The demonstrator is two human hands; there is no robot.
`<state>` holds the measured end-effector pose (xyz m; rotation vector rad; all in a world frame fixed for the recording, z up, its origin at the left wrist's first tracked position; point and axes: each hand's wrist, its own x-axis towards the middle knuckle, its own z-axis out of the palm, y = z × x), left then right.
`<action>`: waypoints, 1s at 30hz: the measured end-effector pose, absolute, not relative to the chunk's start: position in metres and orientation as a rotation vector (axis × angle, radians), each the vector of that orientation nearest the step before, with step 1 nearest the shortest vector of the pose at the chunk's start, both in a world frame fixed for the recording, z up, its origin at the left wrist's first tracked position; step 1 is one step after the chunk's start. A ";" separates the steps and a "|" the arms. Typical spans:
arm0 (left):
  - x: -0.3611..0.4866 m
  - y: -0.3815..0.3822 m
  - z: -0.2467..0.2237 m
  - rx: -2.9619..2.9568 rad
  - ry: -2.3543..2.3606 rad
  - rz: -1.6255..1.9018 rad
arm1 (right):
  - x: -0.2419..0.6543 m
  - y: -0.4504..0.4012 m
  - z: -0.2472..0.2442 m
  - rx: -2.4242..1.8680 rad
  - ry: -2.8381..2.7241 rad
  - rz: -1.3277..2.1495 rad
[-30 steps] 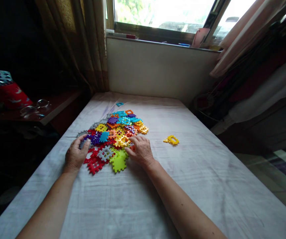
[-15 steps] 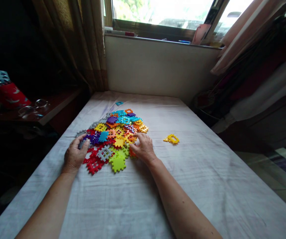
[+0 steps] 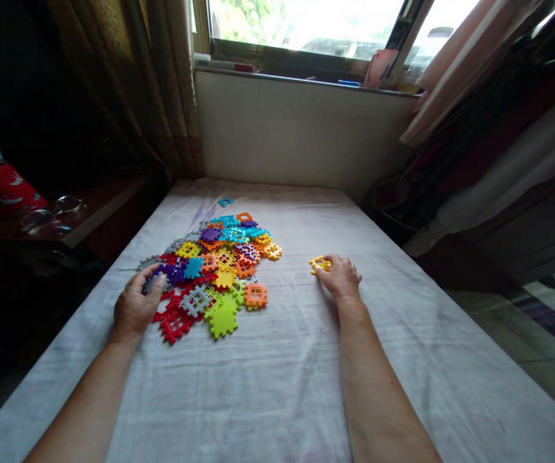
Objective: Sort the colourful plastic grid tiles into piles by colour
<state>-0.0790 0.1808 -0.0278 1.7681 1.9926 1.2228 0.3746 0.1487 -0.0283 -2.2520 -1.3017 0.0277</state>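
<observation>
A heap of interlocking plastic building tiles lies left of centre on the bed, in red, grey, lime, blue, purple, orange and yellow. My left hand rests against the heap's left edge, thumb and fingers apart around purple and grey tiles. Over to the right, my right hand has its thumb and fingers closed on a yellow tile, lying away from the heap; the hand partly hides it. An orange window tile shows at the heap's right edge.
A pale sheet covers the surface. One small blue tile lies alone at the far end. On the left, a dark side table holds glasses and a red container. Hanging clothes line the right side.
My right hand has moved from the heap rightward to the separate yellow tile, uncovering orange tiles. My left hand stays at the heap's edge. The view has shifted slightly.
</observation>
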 end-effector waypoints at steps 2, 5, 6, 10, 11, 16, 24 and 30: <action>-0.078 0.180 -0.027 1.753 2.000 1.210 | 0.371 0.148 -0.024 -2.286 -1.290 0.022; -0.078 0.180 -0.027 1.751 1.991 1.209 | 0.355 0.149 -0.008 -2.255 -1.316 0.002; -0.078 0.180 -0.027 1.755 1.986 1.212 | 0.345 0.150 -0.002 -2.211 -1.352 0.003; -0.078 0.180 -0.027 1.766 1.970 1.225 | 0.283 0.154 0.010 -1.894 -1.646 0.055; -0.078 0.180 -0.027 1.766 1.970 1.228 | 0.265 0.154 0.009 -1.804 -1.731 0.084; -0.077 0.180 -0.027 1.765 1.972 1.218 | 0.197 0.147 0.000 -1.593 -2.085 0.225; -0.075 0.179 -0.026 1.796 1.953 1.220 | 0.188 0.140 0.004 -1.623 -2.193 0.244; -0.076 0.179 -0.026 1.770 1.965 1.171 | 0.215 0.150 0.024 -1.648 -2.143 0.232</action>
